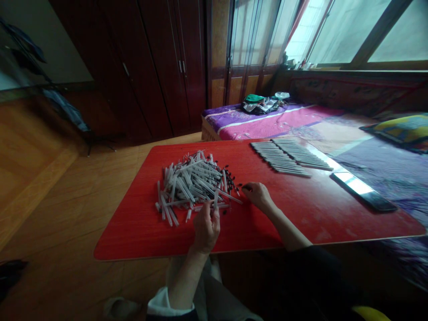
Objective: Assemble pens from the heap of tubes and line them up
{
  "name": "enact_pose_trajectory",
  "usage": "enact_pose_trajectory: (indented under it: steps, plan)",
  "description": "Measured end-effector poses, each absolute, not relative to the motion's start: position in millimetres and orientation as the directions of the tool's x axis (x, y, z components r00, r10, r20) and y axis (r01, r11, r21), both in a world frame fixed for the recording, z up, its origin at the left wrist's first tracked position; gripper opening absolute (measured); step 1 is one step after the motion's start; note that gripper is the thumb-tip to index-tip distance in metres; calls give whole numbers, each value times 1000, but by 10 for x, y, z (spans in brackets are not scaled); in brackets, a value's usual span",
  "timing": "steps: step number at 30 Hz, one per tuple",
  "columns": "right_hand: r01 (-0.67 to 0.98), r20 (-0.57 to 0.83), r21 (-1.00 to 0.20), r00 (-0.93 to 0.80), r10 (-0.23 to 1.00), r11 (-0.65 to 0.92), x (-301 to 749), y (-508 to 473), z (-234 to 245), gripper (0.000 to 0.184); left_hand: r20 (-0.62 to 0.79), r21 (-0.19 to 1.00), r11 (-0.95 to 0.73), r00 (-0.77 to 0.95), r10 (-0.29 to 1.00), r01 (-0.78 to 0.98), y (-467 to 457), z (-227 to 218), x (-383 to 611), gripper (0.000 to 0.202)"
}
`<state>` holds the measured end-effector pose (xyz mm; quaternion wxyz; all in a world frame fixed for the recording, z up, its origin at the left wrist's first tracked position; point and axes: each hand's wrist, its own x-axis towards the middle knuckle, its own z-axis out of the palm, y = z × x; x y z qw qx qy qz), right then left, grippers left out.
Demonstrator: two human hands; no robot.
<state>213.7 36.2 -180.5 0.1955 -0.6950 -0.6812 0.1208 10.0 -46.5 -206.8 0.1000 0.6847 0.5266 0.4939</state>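
Note:
In the head view, my left hand (206,226) is closed around the lower end of a translucent plastic pen tube (216,197), which points upward. My right hand (258,195) is just to the right of the pile, its thumb and fingers pinched together low over the table. Whatever is between those fingertips is too small to make out. Small black pen tips (230,174) lie scattered beside my right fingertips. Beyond my left hand spreads a loose heap of whitish pen tubes (190,180), lying in many directions.
The red table (140,227) bears two neat rows of pens (281,159) at its far right. A black phone (364,192) lies by the right edge. A bed (267,127) adjoins the table, with folded clothes (262,103) on it. Dark wardrobes (160,67) stand behind.

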Motion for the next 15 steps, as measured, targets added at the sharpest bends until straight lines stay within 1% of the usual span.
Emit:
enact_pose_trajectory:
  steps: [2,8,10,15]
  plan:
    - [926,74,-378,33,997,-3,2074,384,-1800,27,570,657,-430,-35,821,619,-468,-2063,101,17]
    - [967,57,-249,-44,997,57,1972,429,-1794,28,582,646,-452,-12,813,615,-462,-2077,104,18]
    - [968,45,-244,-51,998,60,1979,457,-1798,28,584,640,-452,-12,811,622,-461,-2084,104,19]
    - [954,31,-293,-59,998,66,2048,536,-1808,26,577,621,-451,15,817,641,-464,-2083,100,18]
